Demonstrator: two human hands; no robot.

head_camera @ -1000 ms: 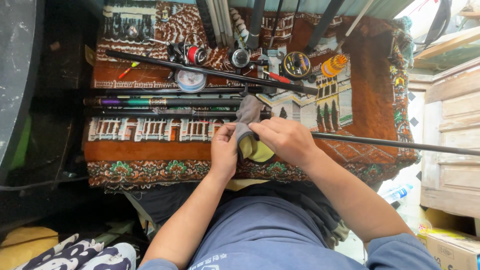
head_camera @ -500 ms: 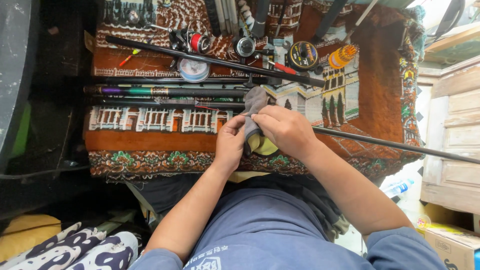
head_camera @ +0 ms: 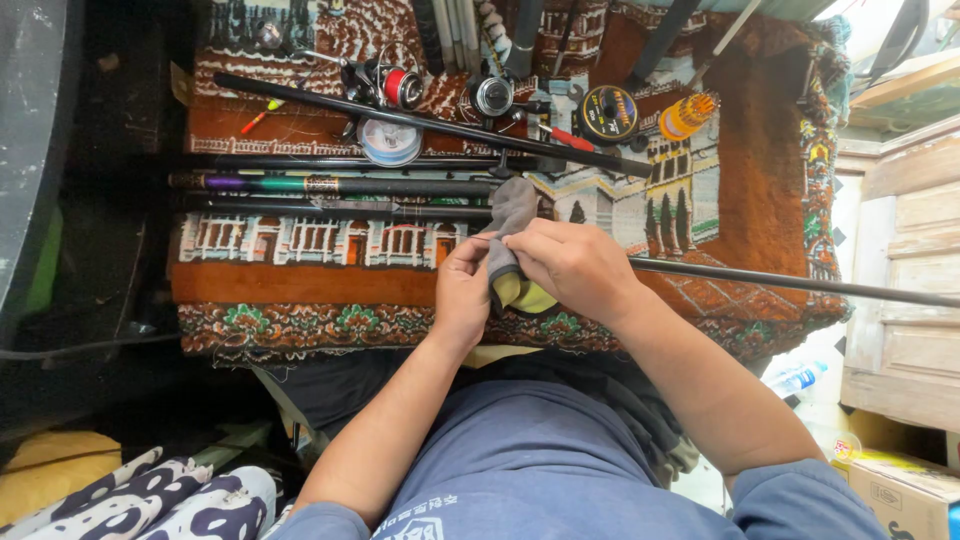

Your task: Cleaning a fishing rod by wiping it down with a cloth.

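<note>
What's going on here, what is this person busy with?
A seated person holds a grey and yellow cloth in both hands: the left hand and right hand are closed around it, at the spot where a thin dark rod runs out to the right. In front lies a patterned rug with more fishing rods, a reel with a red spool, spools of line and an orange float.

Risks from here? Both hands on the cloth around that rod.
1. The long rod sticks far out past the rug to the right; its far end could knock the wooden crates.
2. The left hand and right hand work the grey-yellow cloth close to the stacked rods; it may snag them.
</note>
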